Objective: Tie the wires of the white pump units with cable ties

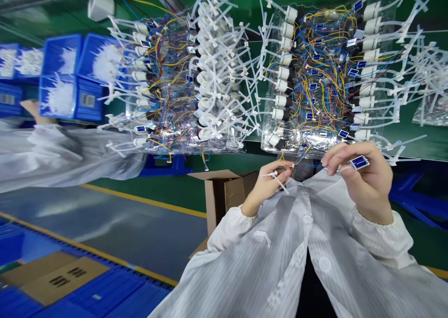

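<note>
The left hand [265, 189] gripped a white cable tie [276, 180]. At its three o'clock, the right hand [367, 182] pinched a blue-faced component [360, 162].

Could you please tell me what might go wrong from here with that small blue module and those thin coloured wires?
The small blue module is pinched only at the right hand's fingertips, so it could slip and drop. The thin coloured wires beside the left hand, which holds a white cable tie, could snag on the many cable ties jutting from the clear panel, and a tug might strain them.

Two wired clear plastic panels [276, 33]
</note>
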The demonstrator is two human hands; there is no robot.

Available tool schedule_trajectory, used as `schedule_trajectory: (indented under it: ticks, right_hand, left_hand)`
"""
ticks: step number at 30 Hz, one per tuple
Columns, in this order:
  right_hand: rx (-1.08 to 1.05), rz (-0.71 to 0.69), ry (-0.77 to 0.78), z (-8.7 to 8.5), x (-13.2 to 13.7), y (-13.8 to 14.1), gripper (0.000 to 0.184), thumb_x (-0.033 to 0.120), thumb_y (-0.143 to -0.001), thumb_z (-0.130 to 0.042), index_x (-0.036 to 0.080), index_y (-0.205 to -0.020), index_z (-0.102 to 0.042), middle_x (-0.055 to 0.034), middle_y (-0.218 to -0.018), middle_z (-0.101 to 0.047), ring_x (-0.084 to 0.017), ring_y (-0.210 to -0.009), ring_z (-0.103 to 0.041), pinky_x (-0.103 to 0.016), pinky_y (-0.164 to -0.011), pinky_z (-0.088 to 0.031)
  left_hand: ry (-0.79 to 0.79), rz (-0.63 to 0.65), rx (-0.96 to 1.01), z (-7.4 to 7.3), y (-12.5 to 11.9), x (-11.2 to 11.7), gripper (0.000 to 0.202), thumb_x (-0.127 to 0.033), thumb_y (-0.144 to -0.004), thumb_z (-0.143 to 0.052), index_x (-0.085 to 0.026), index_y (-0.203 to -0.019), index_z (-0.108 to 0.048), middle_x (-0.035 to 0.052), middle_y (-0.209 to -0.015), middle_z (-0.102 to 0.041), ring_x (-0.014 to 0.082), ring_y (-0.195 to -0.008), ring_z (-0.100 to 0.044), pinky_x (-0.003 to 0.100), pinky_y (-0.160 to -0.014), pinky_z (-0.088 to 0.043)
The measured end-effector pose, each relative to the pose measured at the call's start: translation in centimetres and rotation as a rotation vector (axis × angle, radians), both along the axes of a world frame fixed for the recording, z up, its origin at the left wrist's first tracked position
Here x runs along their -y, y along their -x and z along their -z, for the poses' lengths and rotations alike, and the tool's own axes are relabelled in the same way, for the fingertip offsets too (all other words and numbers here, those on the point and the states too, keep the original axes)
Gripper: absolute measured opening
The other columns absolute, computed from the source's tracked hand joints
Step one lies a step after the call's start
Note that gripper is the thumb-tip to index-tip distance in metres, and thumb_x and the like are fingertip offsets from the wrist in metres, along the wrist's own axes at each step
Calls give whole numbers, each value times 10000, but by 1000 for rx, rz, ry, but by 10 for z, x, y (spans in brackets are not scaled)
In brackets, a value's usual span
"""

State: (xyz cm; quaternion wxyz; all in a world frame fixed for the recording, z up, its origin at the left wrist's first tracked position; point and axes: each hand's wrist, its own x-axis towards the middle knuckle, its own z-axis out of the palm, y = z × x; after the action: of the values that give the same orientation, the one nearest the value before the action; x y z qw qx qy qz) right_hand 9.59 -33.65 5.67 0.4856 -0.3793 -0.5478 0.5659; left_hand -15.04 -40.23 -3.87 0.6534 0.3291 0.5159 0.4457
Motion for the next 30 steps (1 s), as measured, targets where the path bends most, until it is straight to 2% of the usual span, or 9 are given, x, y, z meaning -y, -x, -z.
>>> schedule_trajectory:
  ticks: [5,7,10,13,18,22,24,27,30]
  right_hand:
    - [213,-221,65,4,-4,6,180,330,-1034,-747,277,-1204,-719,-12,-936,-740,-162,-719,-717,-300,-626,-581]
    - [336,-306,11,9,-4,14,170,324,-1040,-722,265,-1200,-730,-6,-922,-746,-151,-706,-710,-283,-625,-574]
    - [440,-349,-64,18,-1,29,193,336,-1041,-715,268,-1220,-739,-19,-924,-769,-175,-708,-711,-319,-654,-584]
    - [502,-287,-113,27,3,41,199,338,-1049,-706,274,-1235,-739,-50,-1002,-798,-214,-793,-736,-371,-747,-599]
    - [525,-186,-218,40,12,43,100,347,-1063,-665,298,-1122,-728,-84,-979,-763,-289,-892,-734,-460,-812,-604]
    - [417,-84,-282,52,22,34,308,360,-1033,-704,448,-1327,-675,-93,-1055,-763,-358,-950,-724,-587,-846,-617]
    - [398,-43,-286,56,26,31,348,365,-1023,-715,511,-1336,-672,-89,-1100,-768,-386,-1003,-723,-652,-890,-611]
    - [388,57,-310,56,31,29,308,337,-1021,-715,520,-1269,-714,-91,-1164,-768,-391,-1065,-733,-692,-949,-601]
    - [372,131,-367,53,33,27,393,249,-1022,-709,504,-1321,-694,-88,-1235,-775,-376,-1158,-750,-671,-1011,-611]
  left_hand:
    - [-40,-50,-57,-8,-4,-5,375,-530,-869,-920,-180,-971,-830,5,-793,-664,50,-440,-493,212,-401,-384]
    - [-50,-73,-18,-11,-6,-7,389,-539,-857,-922,-169,-927,-823,18,-841,-674,40,-429,-470,221,-384,-380]
    - [-51,-104,92,-12,-9,-10,465,-618,-861,-887,-161,-910,-817,-13,-757,-611,26,-407,-358,226,-353,-351]
    - [-43,-119,89,-13,-13,-12,505,-664,-894,-845,-164,-860,-789,-50,-655,-510,39,-418,-336,219,-361,-339]
    - [-42,-174,5,-20,-19,-18,491,-591,-887,-887,-164,-716,-715,-65,-585,-453,51,-424,-392,213,-392,-336]
    - [11,-275,120,-24,-24,-22,454,-578,-835,-927,-175,-755,-733,-102,-498,-385,46,-407,-320,197,-402,-356]
    - [31,-313,155,-27,-26,-23,459,-578,-806,-944,-182,-746,-718,-120,-462,-341,45,-397,-291,192,-404,-371]
    - [41,-347,168,-31,-27,-25,461,-552,-769,-972,-183,-751,-695,-108,-491,-432,35,-393,-304,186,-396,-380]
    - [45,-377,197,-33,-27,-26,429,-499,-768,-981,-178,-782,-697,-76,-579,-571,24,-393,-328,180,-387,-379]
